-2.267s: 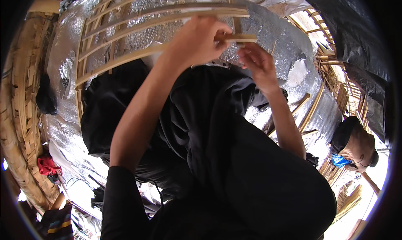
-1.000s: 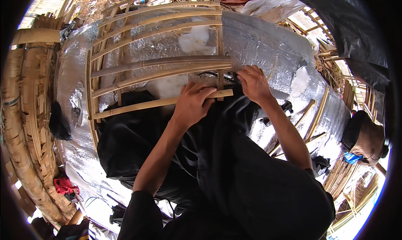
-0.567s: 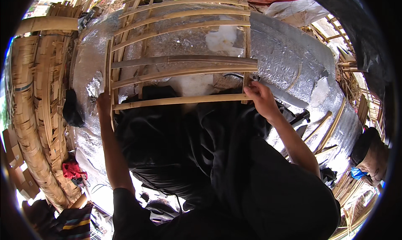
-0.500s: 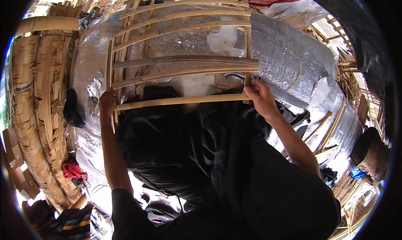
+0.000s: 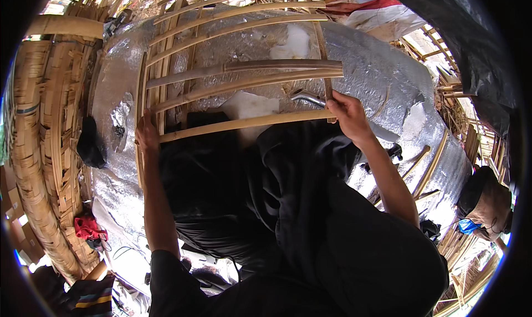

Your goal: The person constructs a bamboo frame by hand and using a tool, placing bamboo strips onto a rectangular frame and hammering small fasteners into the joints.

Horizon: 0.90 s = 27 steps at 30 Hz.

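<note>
A slatted bamboo frame [image 5: 238, 71] stretches away from my lap, its several crosswise slats joined to long side rails. At its near left corner my left hand [image 5: 147, 133] is closed round the side rail, beside the end of the nearest slat [image 5: 244, 123]. The near end of the right rail is pinched between the thumb and fingers of my right hand [image 5: 349, 116]. Just left of that hand, below the frame, lies a shiny bent metal piece [image 5: 308, 98]; I cannot make out its kind. My black-clothed legs [image 5: 221, 189] are under the near edge.
Silvery foil sheeting [image 5: 382, 68] covers the ground. Rolled woven bamboo matting [image 5: 33, 145] runs along the left, with a black object [image 5: 90, 142] and a red item [image 5: 88, 228] beside it. Loose bamboo strips [image 5: 429, 165] lie at the right, near a dark bag-like object [image 5: 485, 200].
The near right corner of the frame has shifted up and away with my right hand, so the slats slant more. My left hand has moved slightly right along with the rail.
</note>
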Tool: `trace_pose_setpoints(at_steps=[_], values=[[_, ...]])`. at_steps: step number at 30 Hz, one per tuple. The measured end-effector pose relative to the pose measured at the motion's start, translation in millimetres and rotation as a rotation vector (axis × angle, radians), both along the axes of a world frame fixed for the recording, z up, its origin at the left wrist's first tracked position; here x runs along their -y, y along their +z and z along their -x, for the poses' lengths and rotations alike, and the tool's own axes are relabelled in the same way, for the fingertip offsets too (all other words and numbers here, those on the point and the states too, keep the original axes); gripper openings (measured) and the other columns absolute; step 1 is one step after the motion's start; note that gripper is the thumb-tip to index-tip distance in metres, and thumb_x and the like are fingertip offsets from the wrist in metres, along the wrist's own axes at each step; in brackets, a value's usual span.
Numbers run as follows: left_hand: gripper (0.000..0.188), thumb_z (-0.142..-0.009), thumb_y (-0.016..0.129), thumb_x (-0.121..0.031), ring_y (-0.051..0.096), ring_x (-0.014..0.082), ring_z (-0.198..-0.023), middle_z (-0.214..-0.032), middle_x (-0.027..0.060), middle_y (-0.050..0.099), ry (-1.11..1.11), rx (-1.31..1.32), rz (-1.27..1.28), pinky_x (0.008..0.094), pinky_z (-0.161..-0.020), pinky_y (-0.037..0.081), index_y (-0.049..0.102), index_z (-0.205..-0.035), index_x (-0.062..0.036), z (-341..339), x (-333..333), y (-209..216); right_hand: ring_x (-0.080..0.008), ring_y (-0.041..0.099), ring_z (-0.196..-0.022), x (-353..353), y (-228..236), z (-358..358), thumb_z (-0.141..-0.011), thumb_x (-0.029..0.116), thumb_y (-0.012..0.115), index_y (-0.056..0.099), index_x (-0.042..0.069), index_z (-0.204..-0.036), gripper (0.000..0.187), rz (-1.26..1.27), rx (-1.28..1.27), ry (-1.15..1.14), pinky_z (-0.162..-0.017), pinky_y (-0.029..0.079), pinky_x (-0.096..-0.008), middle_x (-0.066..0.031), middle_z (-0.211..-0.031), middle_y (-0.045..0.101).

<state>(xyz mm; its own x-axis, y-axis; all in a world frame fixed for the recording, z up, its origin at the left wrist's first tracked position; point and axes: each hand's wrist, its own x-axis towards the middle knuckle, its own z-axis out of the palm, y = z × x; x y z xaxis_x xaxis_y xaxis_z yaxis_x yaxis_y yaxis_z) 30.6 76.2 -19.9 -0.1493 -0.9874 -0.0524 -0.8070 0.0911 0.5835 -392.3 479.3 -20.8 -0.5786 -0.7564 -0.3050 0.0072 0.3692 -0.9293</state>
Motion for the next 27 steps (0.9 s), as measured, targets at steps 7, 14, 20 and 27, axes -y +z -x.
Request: trace_pose_setpoints(at_steps=[7,14,20,27], values=[[0.063,-0.109,0.051,-0.055,0.066,0.0446,-0.095,-0.098,0.0297,0.07,0.015,0.15,0.072,0.0568,-0.087,0.048,0.073,-0.106,0.0034,-12,-21,-9,-0.0114,0.071,-0.086,-11,3,-4,-0.105,0.018,0.071,0.069,-0.005,-0.133,0.037,-0.109,0.216,0.073,-0.066,0.059,-0.0275,-0.0069,-0.098,0.077],[0.028,-0.101,0.071,-0.035,0.067,0.0342,-0.097,-0.107,0.013,0.068,-0.432,0.008,0.59,0.0475,-0.084,0.054,0.068,-0.109,-0.0084,80,-68,27,-0.0164,0.072,-0.089,-21,-15,-15,-0.105,0.02,0.07,0.07,-0.008,-0.128,0.036,-0.1,-0.032,0.08,-0.079,0.057,-0.034,-0.0135,-0.095,0.076],[0.032,-0.09,0.084,-0.03,0.065,0.0317,-0.105,-0.108,0.0084,0.069,-0.862,-0.051,0.447,0.0504,-0.095,0.047,0.071,-0.113,-0.0105,232,-200,41,-0.0153,0.07,-0.086,-19,0,-14,-0.105,0.02,0.068,0.069,-0.008,-0.125,0.034,-0.143,-0.085,0.137,-0.078,0.054,-0.0344,-0.0184,-0.09,0.074],[0.035,-0.088,0.085,-0.034,0.063,0.0309,-0.101,-0.105,0.0067,0.065,-0.95,-0.122,0.282,0.0489,-0.088,0.044,0.072,-0.112,-0.0119,227,-199,22,-0.0055,0.056,-0.079,-14,-4,-14,-0.107,0.014,0.067,0.069,-0.004,-0.102,0.018,-0.104,-0.074,0.135,-0.068,0.048,-0.0271,0.0026,-0.083,0.061]])
